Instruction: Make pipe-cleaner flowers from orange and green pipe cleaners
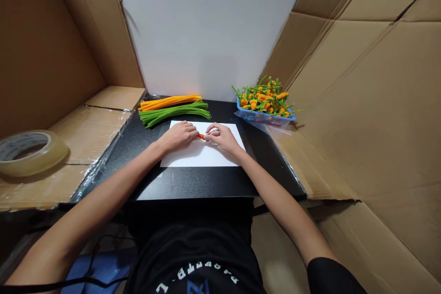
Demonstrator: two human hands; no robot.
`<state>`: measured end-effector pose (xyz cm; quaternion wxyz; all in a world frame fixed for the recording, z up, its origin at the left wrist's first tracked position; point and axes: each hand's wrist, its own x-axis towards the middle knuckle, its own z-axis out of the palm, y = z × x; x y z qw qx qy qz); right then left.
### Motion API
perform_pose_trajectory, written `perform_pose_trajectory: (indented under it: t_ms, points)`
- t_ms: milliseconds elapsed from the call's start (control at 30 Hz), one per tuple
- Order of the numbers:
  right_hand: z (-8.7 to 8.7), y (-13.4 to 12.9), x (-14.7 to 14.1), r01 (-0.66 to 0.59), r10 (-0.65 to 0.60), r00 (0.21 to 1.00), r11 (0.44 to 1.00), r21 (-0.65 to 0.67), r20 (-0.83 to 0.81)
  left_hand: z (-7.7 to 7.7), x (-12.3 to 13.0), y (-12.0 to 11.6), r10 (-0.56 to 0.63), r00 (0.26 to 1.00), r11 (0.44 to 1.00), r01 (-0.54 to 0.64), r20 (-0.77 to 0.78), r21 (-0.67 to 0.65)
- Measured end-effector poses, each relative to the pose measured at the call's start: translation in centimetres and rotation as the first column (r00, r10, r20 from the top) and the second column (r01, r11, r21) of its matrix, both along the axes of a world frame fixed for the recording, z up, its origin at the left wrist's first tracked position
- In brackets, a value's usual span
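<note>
My left hand (179,136) rests on a white sheet of paper (203,158), its fingers curled over a small bright orange piece (201,136). Most of that piece is hidden under the fingers, so its kind cannot be made out. Its other end meets the curved thumb and fingertips of my right hand (223,138), which are closed around it. Just beyond the paper lie a bundle of green pipe cleaners (172,113) and, behind it, a bundle of orange pipe cleaners (168,102).
A blue basket (265,117) heaped with orange-and-green pipe-cleaner flowers (263,98) stands at the back right of the black table (193,183). On cardboard at the left lies a large tape roll (57,154). Cardboard walls (379,92) flank both sides, with a pale wall behind.
</note>
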<state>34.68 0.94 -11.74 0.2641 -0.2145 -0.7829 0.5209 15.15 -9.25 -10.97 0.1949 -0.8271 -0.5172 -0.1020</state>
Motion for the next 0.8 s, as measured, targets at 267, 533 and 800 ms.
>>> perform_pose_trajectory:
  t_ms: [267, 533, 800]
  points:
    - [-0.4, 1.3, 0.5, 0.108, -0.136, 0.989, 0.934, 0.341, 0.058, 0.2, -2.6, -0.1, 0.111, 0.986, 0.993, -0.106, 0.126, -0.045]
    - [-0.6, 0.3, -0.1, 0.056, -0.093, 0.994, 0.894, 0.444, 0.061, -0.2, 1.2, 0.3, 0.104, 0.994, 0.99, -0.107, -0.037, -0.087]
    - [0.1, 0.3, -0.3, -0.049, 0.019, 0.996, 0.937, 0.346, 0.09, -0.6, 1.5, 0.6, 0.171, 0.985, 0.966, -0.162, 0.03, -0.201]
